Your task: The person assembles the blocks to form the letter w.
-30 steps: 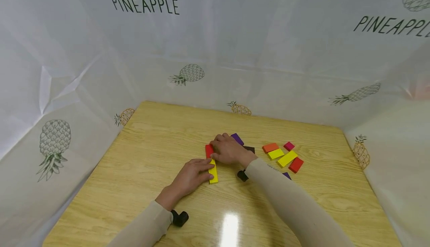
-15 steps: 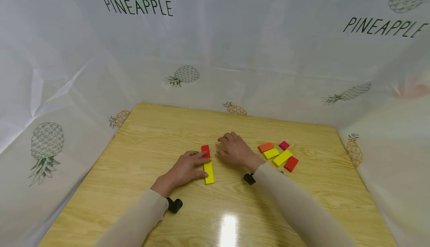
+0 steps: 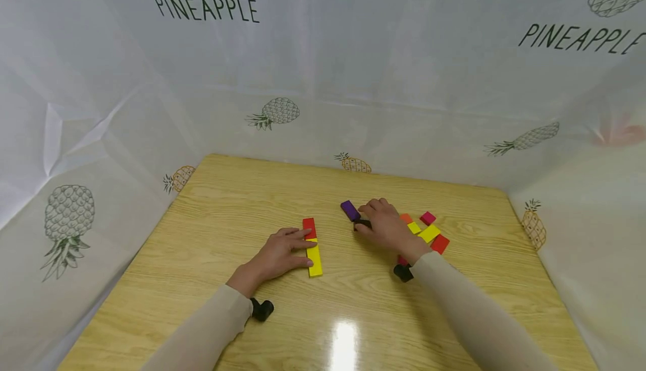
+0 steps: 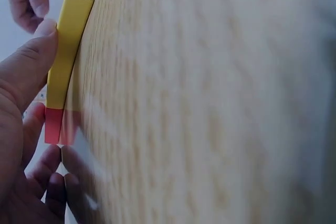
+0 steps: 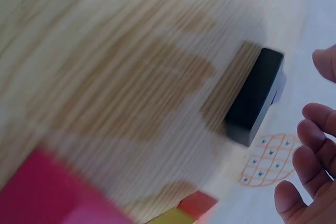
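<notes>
While the left hand (image 3: pixel 275 255) lies unclenched, the black block (image 5: pixel 255 94) sits nine o'clock from the nearer, unclenched right hand (image 3: pixel 387 227).

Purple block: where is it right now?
In the head view, the purple block lies slightly right of the picture's centre, just beyond the black block and left of the right hand.

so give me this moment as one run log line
left hand: thumb on yellow block, end to end with red block | right hand: near black block, not gripping it | purple block: beyond black block
</notes>
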Demonstrator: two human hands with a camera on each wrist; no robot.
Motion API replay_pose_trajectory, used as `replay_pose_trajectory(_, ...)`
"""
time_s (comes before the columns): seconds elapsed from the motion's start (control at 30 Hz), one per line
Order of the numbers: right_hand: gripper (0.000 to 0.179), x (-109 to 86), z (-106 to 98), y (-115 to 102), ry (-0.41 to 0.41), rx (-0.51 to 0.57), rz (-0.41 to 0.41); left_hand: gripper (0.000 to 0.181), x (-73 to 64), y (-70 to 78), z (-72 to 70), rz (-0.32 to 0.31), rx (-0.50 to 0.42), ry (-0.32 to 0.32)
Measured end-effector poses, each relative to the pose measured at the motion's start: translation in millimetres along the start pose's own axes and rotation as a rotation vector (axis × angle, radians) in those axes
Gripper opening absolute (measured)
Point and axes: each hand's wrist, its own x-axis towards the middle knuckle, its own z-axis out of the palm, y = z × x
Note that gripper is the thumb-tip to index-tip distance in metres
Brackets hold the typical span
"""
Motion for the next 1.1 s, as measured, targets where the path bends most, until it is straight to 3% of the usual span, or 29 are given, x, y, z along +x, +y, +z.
replay_pose_trajectory(0.3, 0.048, -13.1, 1.5, 12.1, -0.028, -0.043, 0.028, 0.049, -1.0, -1.0, 2.2, -0.009, -0.01, 0.002)
replay_pose_trajectory(0.6, 0.048, -10.5, 3.8, 13.5, -0.016, -0.037, 0.026, 0.049, 0.5, -3.4, 4.4, -0.007, -0.002, 0.008)
replay_pose_trajectory(0.83, 0.051, -15.0, 2.2, 13.2, -0.035, -0.057, 0.046, 0.05, 1.0, 3.3, 3.2, -0.011, -0.024, -0.007)
replay_pose_trajectory(1.1, 0.048, -43.9, -4.1, 24.0, 0.035, -0.154, -0.044, 0.049, -2.0, 1.5, 1.7, -0.029, -0.009, -0.002)
